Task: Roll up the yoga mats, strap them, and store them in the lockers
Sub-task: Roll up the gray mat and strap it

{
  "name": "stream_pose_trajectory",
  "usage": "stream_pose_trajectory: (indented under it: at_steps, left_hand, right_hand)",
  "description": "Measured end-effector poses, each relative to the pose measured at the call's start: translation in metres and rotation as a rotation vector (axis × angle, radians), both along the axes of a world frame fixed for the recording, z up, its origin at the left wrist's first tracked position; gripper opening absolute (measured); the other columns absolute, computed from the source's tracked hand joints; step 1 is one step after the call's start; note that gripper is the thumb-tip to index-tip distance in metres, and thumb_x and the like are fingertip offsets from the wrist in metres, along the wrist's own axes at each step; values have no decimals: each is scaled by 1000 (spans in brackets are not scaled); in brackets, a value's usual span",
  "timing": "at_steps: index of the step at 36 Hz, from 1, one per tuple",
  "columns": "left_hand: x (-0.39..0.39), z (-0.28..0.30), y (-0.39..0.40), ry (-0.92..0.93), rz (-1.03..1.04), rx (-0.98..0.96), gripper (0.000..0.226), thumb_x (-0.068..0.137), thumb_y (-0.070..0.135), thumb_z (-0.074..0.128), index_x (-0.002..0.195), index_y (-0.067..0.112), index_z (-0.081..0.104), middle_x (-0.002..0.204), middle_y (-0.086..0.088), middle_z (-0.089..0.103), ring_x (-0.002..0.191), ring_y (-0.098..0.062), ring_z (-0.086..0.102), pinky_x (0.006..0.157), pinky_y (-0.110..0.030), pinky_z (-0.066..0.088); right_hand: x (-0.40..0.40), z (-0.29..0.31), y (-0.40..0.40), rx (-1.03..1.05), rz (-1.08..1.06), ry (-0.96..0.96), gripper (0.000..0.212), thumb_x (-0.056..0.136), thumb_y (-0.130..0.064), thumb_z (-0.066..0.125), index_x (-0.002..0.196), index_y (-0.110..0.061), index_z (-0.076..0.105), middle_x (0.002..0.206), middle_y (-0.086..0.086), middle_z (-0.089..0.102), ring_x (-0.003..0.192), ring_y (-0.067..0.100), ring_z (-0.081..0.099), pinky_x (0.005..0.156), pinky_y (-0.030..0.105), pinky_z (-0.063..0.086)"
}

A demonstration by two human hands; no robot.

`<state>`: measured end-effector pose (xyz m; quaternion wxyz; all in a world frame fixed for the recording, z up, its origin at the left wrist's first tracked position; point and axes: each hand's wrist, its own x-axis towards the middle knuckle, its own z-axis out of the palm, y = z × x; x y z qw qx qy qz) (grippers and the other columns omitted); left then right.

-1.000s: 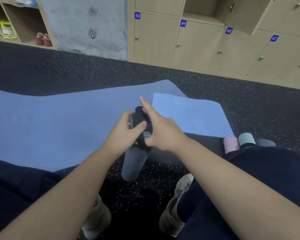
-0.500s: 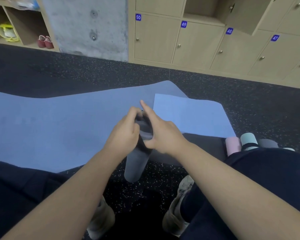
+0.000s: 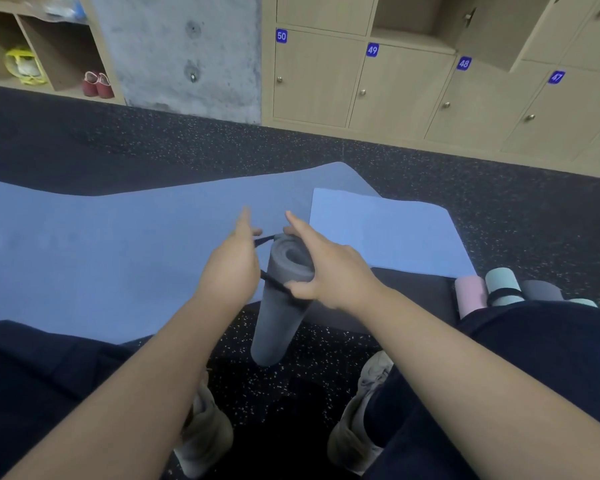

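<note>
Grey foam, rolled into a tight tube, is the rolled mat (image 3: 280, 306) that stands tilted in the centre of the frame, its lower end on the speckled floor (image 3: 326, 355) between the two shoes (image 3: 361, 417). The right hand (image 3: 329, 271) grips the upper end of the roll, with the thumb on the near side and the index finger stretched out straight. A black strap (image 3: 278, 287) crosses the roll just under this grip. The left hand (image 3: 234, 268) is beside the roll, on its left; it seems to pinch the strap, but the fingertips are partly hidden, so I cannot tell this for sure. Half a second before, both hands were pressed close together over the top of the roll; now the left hand is apart from it, and the spiral end of the mat shows between them. Behind lie two flat blue mats (image 3: 118, 258). Other rolled mats (image 3: 503, 285) lie at the right, and the lockers (image 3: 312, 77) stand at the top.
</note>
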<state>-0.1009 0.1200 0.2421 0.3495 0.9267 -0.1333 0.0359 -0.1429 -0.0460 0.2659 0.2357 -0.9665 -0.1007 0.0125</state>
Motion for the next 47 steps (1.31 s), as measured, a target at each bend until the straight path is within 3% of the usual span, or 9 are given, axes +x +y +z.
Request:
stream_pose_trajectory:
  at_steps: [2, 6, 12, 18, 23, 30, 37, 44, 47]
  left_hand:
    - [6, -3, 3, 35, -3, 68, 68, 93, -3, 33, 154, 21, 13, 147, 2, 43, 130, -20, 44, 96, -30, 37]
    - [0, -15, 3, -37, -21, 131, 56, 91, -2, 37, 142, 21, 36, 144, 3, 46, 125, -19, 48, 86, -32, 39]
    - [-7, -35, 2, -392, -118, 133, 6, 84, 8, 52, 89, 10, 54, 101, -1, 50, 87, -19, 47, 58, -32, 41]
    - [-11, -38, 7, -500, -277, 126, 28, 81, 41, 51, 82, 15, 62, 98, 6, 49, 94, -17, 44, 76, -31, 41]
    - [-10, -42, 3, -604, -309, 146, 29, 83, 40, 53, 74, 14, 62, 94, 6, 46, 86, -19, 42, 74, -29, 41]
    - [-7, -41, 13, -404, -457, 74, 9, 92, 35, 40, 87, 28, 39, 94, 6, 49, 83, -13, 44, 74, -27, 38]
    - [-12, -36, 8, -415, -526, 180, 22, 91, 40, 38, 83, 22, 48, 80, 15, 42, 78, -8, 39, 66, -29, 40]
    - [-4, -43, 20, -216, -278, 43, 9, 94, 26, 59, 85, 23, 58, 77, 22, 49, 84, 8, 41, 66, -14, 32]
    - [-4, -39, 22, -174, -276, 28, 12, 92, 27, 62, 82, 25, 57, 75, 23, 53, 86, 12, 42, 68, -10, 33]
  right_hand:
    - [-1, -1, -2, 3, 7, 3, 100, 82, -30, 70, 153, -41, 1, 151, -29, 30, 107, 14, 57, 84, 26, 39]
    - [-1, -3, -3, 11, -5, -11, 97, 82, -31, 70, 153, -41, 5, 150, -26, 33, 112, 16, 55, 90, 31, 43]
    - [1, -15, -12, 133, -90, -33, 100, 80, -33, 75, 153, -38, 7, 151, -14, 28, 121, 20, 50, 91, 32, 42]
    - [4, -21, -15, 306, -167, -39, 102, 75, -33, 81, 152, -28, 15, 146, -3, 33, 127, 17, 46, 101, 32, 39]
    - [7, -22, -14, 360, -179, 1, 107, 69, -36, 85, 151, -27, 16, 141, -5, 42, 124, 14, 48, 100, 29, 39]
    - [2, -31, -20, 503, -285, 51, 80, 63, -37, 90, 114, -24, 30, 104, -22, 42, 102, 7, 50, 72, 14, 37]
    - [2, -36, -29, 475, -279, 52, 77, 61, -39, 90, 109, -21, 32, 108, -11, 50, 94, 6, 53, 67, 13, 36]
    - [-1, -48, -35, 487, -213, 50, 48, 74, -31, 84, 95, -30, 41, 115, -11, 55, 108, 3, 51, 91, 20, 41]
    - [1, -53, -38, 451, -175, 21, 34, 79, -27, 80, 94, -30, 49, 110, -15, 60, 104, -10, 51, 96, 17, 41]
